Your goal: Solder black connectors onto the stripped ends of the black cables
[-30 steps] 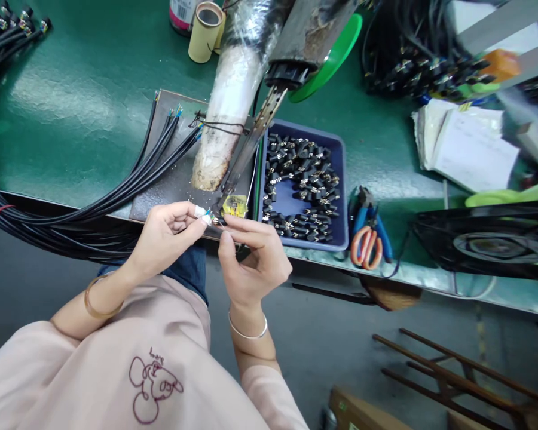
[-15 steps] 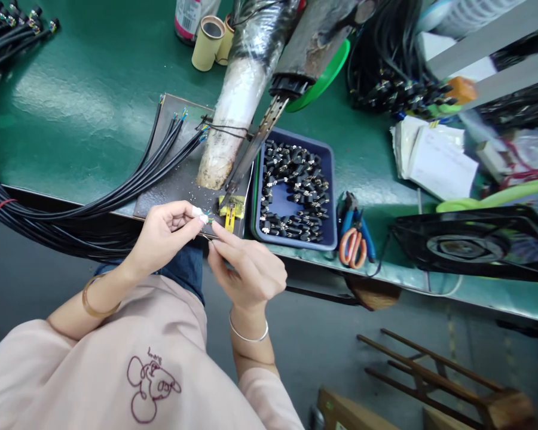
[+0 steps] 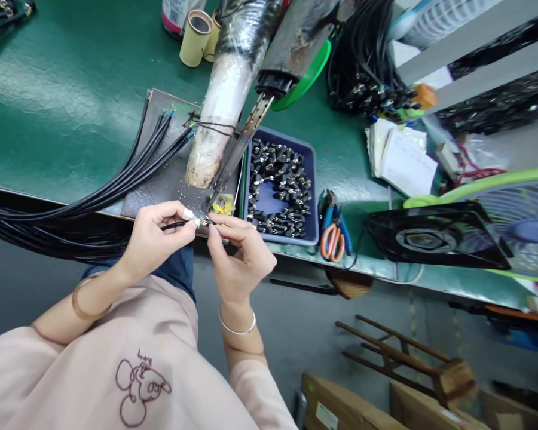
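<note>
On the green bench (image 3: 72,89), a bundle of black cables (image 3: 49,224) trails off left, and a blue tray (image 3: 315,191) of small connectors sits right of the soldering iron (image 3: 240,149). At the near edge the left hand (image 3: 155,242) is clamped on one black cable (image 3: 174,225), which lies left to right with its stripped end (image 3: 197,221) pointing right. The right hand (image 3: 240,260) meets that end with thumb and forefinger pinched together (whatever they grip is too small to tell), just under the iron's tip.

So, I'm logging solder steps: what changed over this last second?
The right hand dipped below the soldering iron tip, then rose back to the wire ends. The left hand kept pinching the black cable end. The blue tray and pliers stayed put.
</note>
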A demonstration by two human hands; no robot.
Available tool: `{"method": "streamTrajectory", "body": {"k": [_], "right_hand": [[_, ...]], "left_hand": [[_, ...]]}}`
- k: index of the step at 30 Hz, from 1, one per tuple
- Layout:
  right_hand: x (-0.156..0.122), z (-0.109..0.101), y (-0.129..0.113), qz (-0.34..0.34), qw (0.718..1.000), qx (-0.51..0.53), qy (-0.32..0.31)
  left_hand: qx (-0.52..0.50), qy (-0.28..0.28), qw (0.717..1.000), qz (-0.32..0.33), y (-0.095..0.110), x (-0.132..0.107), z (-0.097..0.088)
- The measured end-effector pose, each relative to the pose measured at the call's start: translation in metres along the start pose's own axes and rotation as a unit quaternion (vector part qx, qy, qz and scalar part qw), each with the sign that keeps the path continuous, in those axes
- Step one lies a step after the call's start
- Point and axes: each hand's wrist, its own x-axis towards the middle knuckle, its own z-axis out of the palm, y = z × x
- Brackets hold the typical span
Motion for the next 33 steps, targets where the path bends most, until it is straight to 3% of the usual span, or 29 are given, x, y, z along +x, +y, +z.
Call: {"method": "streamTrajectory", "body": {"k": [3,9,28,33], "right_hand": [[0.001,0.003,0.002,-0.058,0.997,-0.039,0.029],[0.002,0.005,0.004,0.004,1.0,0.002,0.019],[0.019,0.007,0.006,-0.047,0.998,-0.033,0.033],[0.018,0.004,0.004,-0.06,0.996,-0.054,0.024]], "left_hand": [[-0.001,0.001,1.0,-0.015,0.0,0.002,0.002],[0.001,0.007,0.999,-0.032,0.003,0.004,0.006],[0.042,0.003,0.998,0.04,0.005,0.015,0.011],[0.051,-0.005,0.998,0.028,0.005,0.015,0.01]]}}
